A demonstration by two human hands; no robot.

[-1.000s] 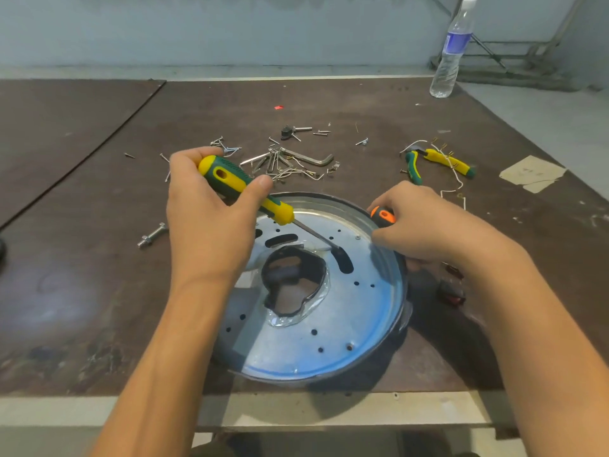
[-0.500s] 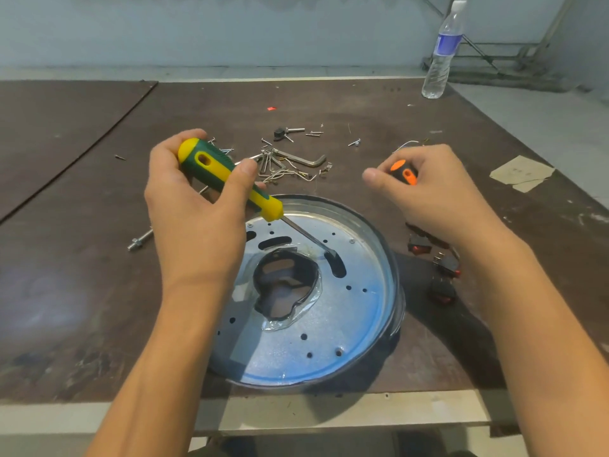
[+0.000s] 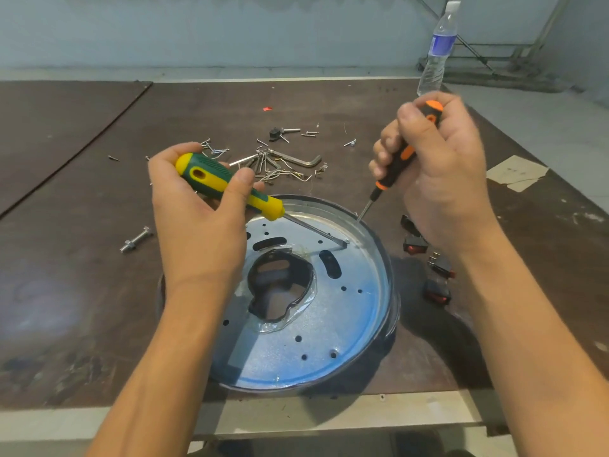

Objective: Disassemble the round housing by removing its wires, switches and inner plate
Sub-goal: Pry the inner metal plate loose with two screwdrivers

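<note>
Round housing (image 3: pixel 390 278): lies flat on the brown worktop (image 3: pixel 82 291), close to its front edge, between the two forearms; neither hand holds it down
Bolt (image 3: pixel 135 240): loose on the worktop, well left of the housing
Left hand (image 3: pixel 197 222): fingers and thumb wrapped round the handle of the green-and-yellow screwdriver (image 3: pixel 227 183); its shaft slants down to the right, and the tip rests on the plate beside a small screw near the far-right edge
Inner plate (image 3: pixel 329 324): still seated in the housing; a ragged opening at the middle, with slots and small holes around it; no wires show inside
Loose hardware (image 3: pixel 270 163): screws, clips and a hex key (image 3: pixel 301 159) scattered just behind the housing
Right hand (image 3: pixel 445 179): fingers curled tight round the orange-and-black screwdriver (image 3: pixel 398 163), held nearly upright; its thin tip meets the housing's far-right rim
Switches (image 3: pixel 415 244): black and red, already out, lying just right of the housing
Step in hand: by my reading, freeing the plate, the last part left
Doing it well: seat the larger tip square in the screw head and press along the shaft before turning, lest it skid on the slick metal; use the thin tip only as a gentle lever at the seam between plate and wall; go slowly, since the unheld housing could slide toward the edge
</note>
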